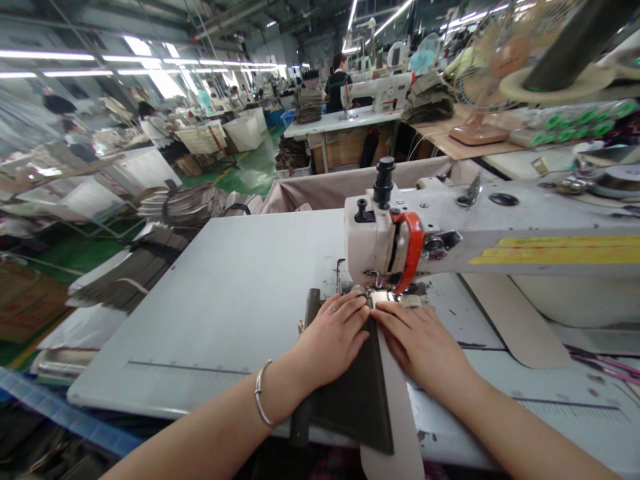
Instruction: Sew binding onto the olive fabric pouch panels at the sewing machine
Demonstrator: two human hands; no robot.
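Note:
My left hand [334, 335] lies with fingers stretched out on a dark grey-brown fabric piece [356, 408], its fingertips close to the needle area of the sewing machine [369, 235]. Beside it, my right hand [421, 339] rests with extended fingers over the pale strip [400, 420] and the fabric's right edge. Both sets of fingertips nearly meet just in front of the presser foot, which is partly hidden. A narrow dark folded edge [312, 305] with a small metal zipper pull [301, 327] shows left of my left hand. Both pieces overhang the table's front edge.
The pale table [215, 300] carries printed rulers. Another light strip [515, 320] and pink-handled scissors [607, 363] lie at right. Bundled fabric stacks [135, 270] stand left. Behind are a cloth-lined bin [310, 190], a fan [480, 127] and a co-worker [337, 83].

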